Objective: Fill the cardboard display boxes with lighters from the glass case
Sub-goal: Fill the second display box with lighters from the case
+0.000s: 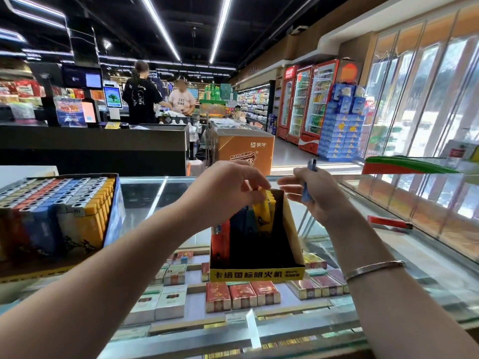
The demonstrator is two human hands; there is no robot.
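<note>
**Yellow lighter going into the half-filled display box**

I see the cardboard display box standing on the glass counter in front of me, its yellow front strip printed with black characters. Inside it, a red lighter stands at the near left, blue ones sit behind it, and the right part of the box is dark and unfilled. My left hand hangs over the box's far end, its grip pinched closed on a yellow lighter that stands upright in the back row. My right hand is just beside the box's right wall, its grip wrapped around a blue lighter whose top pokes out above the fingers; a silver bangle circles that wrist. A loose red lighter lies flat on the glass to the right. At far left a second display box is packed full with rows of lighters. Under the glass lie cigarette packs.
</note>
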